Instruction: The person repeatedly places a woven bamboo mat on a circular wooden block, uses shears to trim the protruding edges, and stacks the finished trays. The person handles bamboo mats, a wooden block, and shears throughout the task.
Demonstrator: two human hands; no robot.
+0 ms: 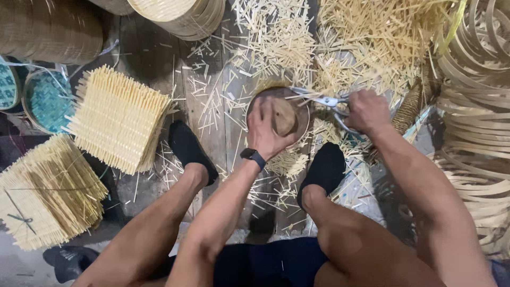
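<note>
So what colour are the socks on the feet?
Black socks, clearest in the head view.

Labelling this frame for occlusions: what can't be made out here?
All head view:
- Round woven piece: middle covered by the left hand.
- Scissors: handles hidden in the right hand; blade tips blurred against the bamboo offcuts.
- Bamboo hoops: cut off by the right edge.
- Stacked baskets: cut off by the top edge.
</note>
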